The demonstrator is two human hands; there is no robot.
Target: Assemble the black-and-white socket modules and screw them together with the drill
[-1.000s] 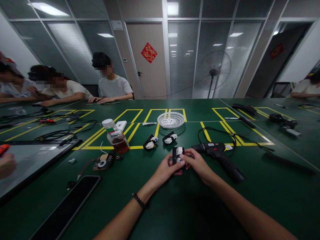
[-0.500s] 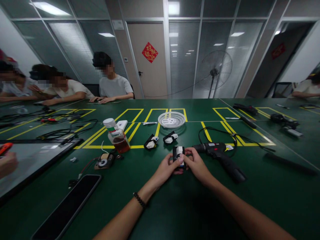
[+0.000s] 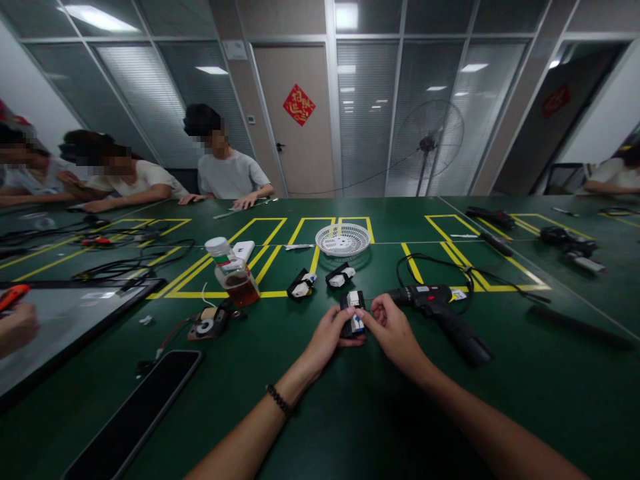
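Green table [image 3: 345, 420] (yellow-lined); door [image 3: 309, 157] beyond; left hand [image 3: 330, 331] grips block [image 3: 354, 299]; right hand [image 3: 395, 331] touches it, hold unclear.

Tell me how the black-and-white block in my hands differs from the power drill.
The black-and-white block is in the left hand; the power drill lies on the table. The block is small, the drill much larger. The block is boxy, the drill pistol-shaped. Both show black surfaces.
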